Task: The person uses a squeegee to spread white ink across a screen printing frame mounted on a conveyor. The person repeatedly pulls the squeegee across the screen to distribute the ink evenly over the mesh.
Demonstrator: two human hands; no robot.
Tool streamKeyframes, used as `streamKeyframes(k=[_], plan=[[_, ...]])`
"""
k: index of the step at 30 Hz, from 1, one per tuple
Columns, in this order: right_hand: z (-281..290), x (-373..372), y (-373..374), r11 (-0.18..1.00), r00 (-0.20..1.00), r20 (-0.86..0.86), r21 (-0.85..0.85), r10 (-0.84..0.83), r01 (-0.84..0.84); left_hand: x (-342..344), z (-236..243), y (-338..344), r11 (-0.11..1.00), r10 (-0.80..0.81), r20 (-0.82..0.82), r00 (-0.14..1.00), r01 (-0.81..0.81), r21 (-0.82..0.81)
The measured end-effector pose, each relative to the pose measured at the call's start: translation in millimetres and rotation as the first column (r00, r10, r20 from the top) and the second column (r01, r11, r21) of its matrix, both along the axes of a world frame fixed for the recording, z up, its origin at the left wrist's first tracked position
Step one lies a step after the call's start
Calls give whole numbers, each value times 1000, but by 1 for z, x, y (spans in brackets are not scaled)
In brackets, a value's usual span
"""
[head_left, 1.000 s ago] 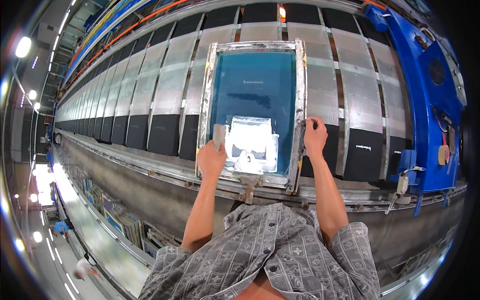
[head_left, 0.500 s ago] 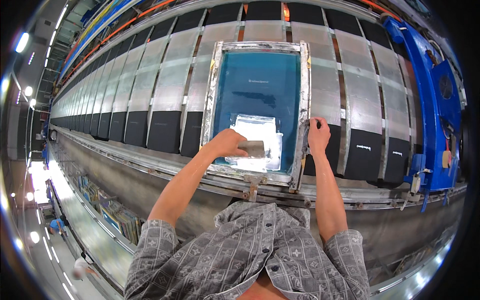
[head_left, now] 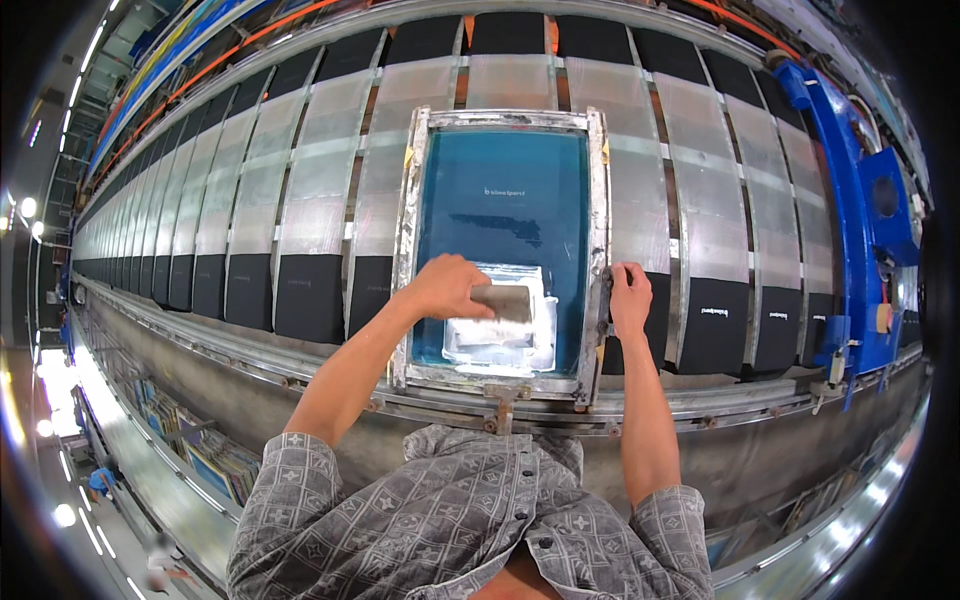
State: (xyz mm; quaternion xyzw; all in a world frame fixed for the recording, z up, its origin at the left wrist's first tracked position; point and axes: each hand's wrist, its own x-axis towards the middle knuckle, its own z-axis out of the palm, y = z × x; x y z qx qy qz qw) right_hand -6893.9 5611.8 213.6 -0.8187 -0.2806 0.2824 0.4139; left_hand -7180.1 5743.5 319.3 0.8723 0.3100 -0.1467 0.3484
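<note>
A screen-printing frame [head_left: 597, 220] with pale, worn metal sides holds blue-green mesh [head_left: 500, 160]. White ink [head_left: 545, 340] lies wet on the near part of this mesh. My left hand [head_left: 443, 286] is closed around one end of a grey squeegee [head_left: 503, 303], whose lower edge meets the ink. My right hand [head_left: 630, 300] is at the frame's right side, fingers pinched together against the rail. Beneath the frame, black fabric pieces [head_left: 372, 290] stretch over long, flat printing boards.
A row of boards [head_left: 320, 170] with black fabric ends runs left and right. Some fabric bears small white prints [head_left: 712, 312]. A blue machine [head_left: 850, 230] stands at right. Metal rails [head_left: 460, 410] pass in front of me. Stacked frames [head_left: 200, 450] and a person [head_left: 103, 482] are at lower left.
My left hand and the squeegee have moved slightly away from me over the ink. My right hand stays at the frame's side. The whole view has shifted a little.
</note>
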Motion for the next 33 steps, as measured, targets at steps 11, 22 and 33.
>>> streamKeyframes(k=[11,22,33], plan=[[3,7,4,986,992,-106,-142,73,-88,12,-48,-9,894,45,202,978,-129,430],[-7,-3,2,999,998,-69,-32,6,-9,30,-51,31,938,37,-16,999,-29,347],[-15,2,1,999,996,-91,-45,-20,16,-1,-28,-84,961,-13,1,1000,12,276]])
